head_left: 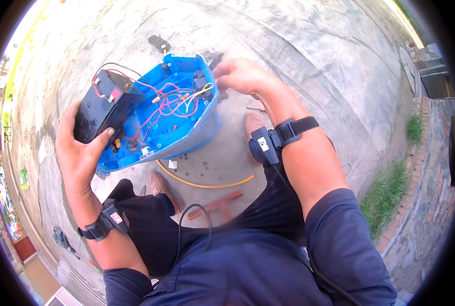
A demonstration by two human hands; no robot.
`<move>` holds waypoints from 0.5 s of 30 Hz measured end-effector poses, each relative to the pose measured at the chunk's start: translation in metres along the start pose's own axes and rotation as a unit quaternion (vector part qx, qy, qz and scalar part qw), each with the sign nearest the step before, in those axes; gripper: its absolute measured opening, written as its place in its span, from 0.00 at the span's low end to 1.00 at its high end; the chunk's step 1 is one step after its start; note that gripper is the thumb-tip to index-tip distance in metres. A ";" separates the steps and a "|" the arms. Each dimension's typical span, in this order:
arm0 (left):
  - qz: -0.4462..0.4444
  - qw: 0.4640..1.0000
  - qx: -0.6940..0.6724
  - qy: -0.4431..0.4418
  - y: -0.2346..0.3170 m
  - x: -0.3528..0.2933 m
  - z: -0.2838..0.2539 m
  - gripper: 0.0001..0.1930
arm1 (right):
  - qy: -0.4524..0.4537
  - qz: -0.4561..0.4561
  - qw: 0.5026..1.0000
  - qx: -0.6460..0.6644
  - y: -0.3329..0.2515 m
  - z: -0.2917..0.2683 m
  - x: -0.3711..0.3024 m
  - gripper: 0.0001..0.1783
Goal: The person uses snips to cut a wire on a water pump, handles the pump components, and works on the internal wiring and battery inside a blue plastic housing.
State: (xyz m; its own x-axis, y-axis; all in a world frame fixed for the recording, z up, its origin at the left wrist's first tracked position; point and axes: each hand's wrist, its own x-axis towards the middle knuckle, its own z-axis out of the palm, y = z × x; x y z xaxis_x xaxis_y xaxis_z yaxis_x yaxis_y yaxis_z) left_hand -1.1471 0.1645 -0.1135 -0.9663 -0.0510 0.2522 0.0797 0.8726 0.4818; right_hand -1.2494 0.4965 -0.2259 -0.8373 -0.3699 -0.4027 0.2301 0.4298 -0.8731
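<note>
A blue plastic housing (135, 122), its hollow side up, is held tilted above the ground in front of me. Red, yellow and dark wires (174, 102) with orange connectors lie tangled inside it. My left hand (82, 148) grips a black box-shaped battery (105, 104) at the housing's left end, thumb on the near side and fingers mostly hidden behind. Red and black leads run from the battery's top into the housing. Closed at the right end, my right hand (240, 76) holds the housing's rim beside a dark part; its fingertips are partly hidden.
A yellow-orange hose (207, 184) and a reddish metal piece (216, 205) lie on the ground between my feet. A power drill (64, 239) lies at the left. Beyond the housing is a small dark object (158, 42). Grass (385, 199) and a brick edging run along the right.
</note>
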 end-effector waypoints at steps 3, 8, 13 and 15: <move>-0.001 1.000 0.017 0.000 0.003 -0.001 -0.003 0.35 | -0.006 -0.010 1.000 -0.011 -0.002 -0.001 0.001 0.17; -0.010 1.000 0.003 -0.015 0.002 0.000 -0.003 0.38 | -0.008 -0.015 1.000 -0.014 0.004 -0.001 0.006 0.16; -0.005 1.000 0.009 -0.019 0.002 0.001 -0.004 0.37 | 0.008 -0.050 0.999 0.004 0.015 0.001 0.013 0.17; -0.008 1.000 0.013 -0.018 0.002 0.000 -0.004 0.37 | 0.007 -0.049 0.999 0.000 0.018 0.000 0.016 0.15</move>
State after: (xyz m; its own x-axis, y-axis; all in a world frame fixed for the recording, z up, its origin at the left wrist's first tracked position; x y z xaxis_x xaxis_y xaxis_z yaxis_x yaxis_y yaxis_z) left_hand -1.1463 0.1639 -0.1091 -0.9756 -0.0476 0.2145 0.0589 0.8839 0.4639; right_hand -1.2587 0.4982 -0.2481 -0.8620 -0.3991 -0.3126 0.1475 0.3925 -0.9078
